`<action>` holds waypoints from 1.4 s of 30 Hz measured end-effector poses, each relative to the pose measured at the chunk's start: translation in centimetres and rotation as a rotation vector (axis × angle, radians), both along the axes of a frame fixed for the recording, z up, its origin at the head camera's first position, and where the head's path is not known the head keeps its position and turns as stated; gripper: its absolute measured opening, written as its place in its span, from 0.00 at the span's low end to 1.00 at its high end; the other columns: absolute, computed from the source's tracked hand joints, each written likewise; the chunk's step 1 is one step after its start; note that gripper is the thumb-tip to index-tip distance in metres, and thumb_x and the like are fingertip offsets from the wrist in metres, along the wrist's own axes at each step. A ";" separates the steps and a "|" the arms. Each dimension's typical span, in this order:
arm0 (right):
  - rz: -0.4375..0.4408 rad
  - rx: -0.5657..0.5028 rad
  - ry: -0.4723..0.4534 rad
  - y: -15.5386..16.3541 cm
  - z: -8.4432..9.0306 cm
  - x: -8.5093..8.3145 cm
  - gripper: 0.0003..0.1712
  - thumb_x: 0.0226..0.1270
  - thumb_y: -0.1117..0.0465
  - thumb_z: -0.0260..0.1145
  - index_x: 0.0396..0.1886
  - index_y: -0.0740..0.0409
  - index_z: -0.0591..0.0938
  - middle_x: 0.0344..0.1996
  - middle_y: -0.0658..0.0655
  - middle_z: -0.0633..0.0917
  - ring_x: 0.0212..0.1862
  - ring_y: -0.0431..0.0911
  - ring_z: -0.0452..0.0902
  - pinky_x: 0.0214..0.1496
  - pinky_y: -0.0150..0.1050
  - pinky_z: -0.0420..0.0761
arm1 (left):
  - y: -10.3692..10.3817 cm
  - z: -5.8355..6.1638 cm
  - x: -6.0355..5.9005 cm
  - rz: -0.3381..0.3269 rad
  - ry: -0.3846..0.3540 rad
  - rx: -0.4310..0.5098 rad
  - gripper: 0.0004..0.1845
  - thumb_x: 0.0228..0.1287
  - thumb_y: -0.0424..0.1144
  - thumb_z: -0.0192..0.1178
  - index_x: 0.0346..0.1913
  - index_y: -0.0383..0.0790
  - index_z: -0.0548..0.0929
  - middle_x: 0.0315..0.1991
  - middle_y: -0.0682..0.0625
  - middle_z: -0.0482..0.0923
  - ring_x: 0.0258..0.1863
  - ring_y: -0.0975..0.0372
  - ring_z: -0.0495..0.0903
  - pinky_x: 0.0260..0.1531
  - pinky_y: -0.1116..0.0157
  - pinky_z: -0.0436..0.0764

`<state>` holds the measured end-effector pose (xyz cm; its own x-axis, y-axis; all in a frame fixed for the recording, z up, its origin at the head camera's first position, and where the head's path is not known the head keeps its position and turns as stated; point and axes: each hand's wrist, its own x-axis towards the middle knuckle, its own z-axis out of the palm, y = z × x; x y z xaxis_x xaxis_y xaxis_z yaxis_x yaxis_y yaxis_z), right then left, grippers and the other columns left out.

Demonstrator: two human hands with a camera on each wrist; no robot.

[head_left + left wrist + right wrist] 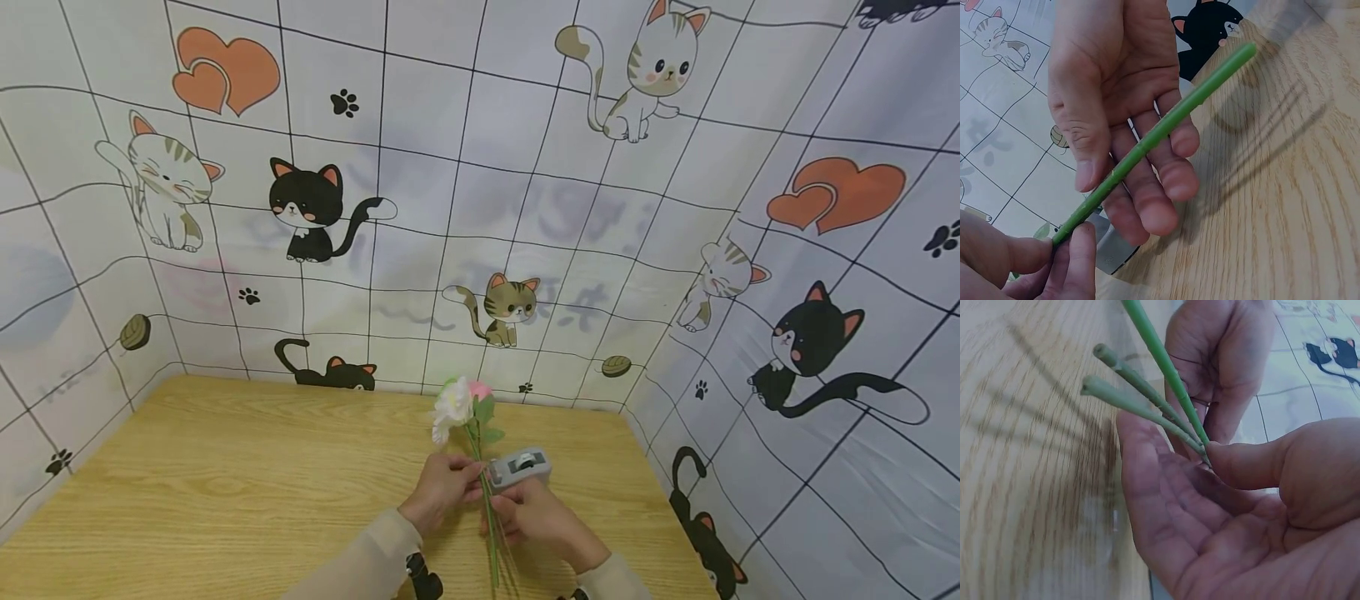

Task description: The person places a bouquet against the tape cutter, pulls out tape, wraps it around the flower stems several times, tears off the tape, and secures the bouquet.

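I've got the stems (491,533) bunched — both hands' fingers (1079,262) pinch them; tape (520,468) untouched on the surface (225,483), binding's left.

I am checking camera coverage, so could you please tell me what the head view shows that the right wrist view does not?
Only the head view shows the flower heads, the grey tape dispenser behind the hands, and the cat-print backdrop. Only the right wrist view shows the three cut stem ends fanned apart. Both show the left hand, the right hand, the green stems and the wooden table.
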<state>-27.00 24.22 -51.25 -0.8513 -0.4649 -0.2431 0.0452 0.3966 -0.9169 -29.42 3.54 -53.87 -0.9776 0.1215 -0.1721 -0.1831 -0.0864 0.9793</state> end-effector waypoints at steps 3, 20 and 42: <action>0.015 -0.065 -0.103 0.3 -0.1 -0.2 0.22 0.98 0.61 0.58 0.59 0.78 0.90 0.50 0.72 0.97 0.48 0.51 1.00 0.47 0.39 0.98 | -0.1 0.1 0.2 -0.011 0.007 0.006 0.16 0.89 0.31 0.65 0.64 0.18 0.86 0.54 0.30 0.93 0.44 0.63 0.93 0.51 0.63 0.98; 0.031 -0.130 -0.187 0.6 -0.6 -0.6 0.19 0.91 0.63 0.69 0.60 0.80 0.90 0.46 0.58 0.99 0.42 0.39 0.94 0.40 0.30 0.91 | -0.2 0.1 0.2 -0.034 0.014 0.010 0.16 0.90 0.31 0.63 0.65 0.18 0.86 0.56 0.31 0.93 0.47 0.63 0.92 0.55 0.61 0.98; -0.035 -0.010 0.004 -0.6 -0.2 0.5 0.10 0.84 0.70 0.73 0.48 0.77 0.93 0.38 0.62 0.97 0.38 0.42 0.92 0.41 0.36 0.97 | 0.2 0.1 0.3 -0.006 0.028 -0.057 0.16 0.90 0.36 0.64 0.59 0.21 0.90 0.46 0.36 0.96 0.39 0.64 0.93 0.45 0.62 0.99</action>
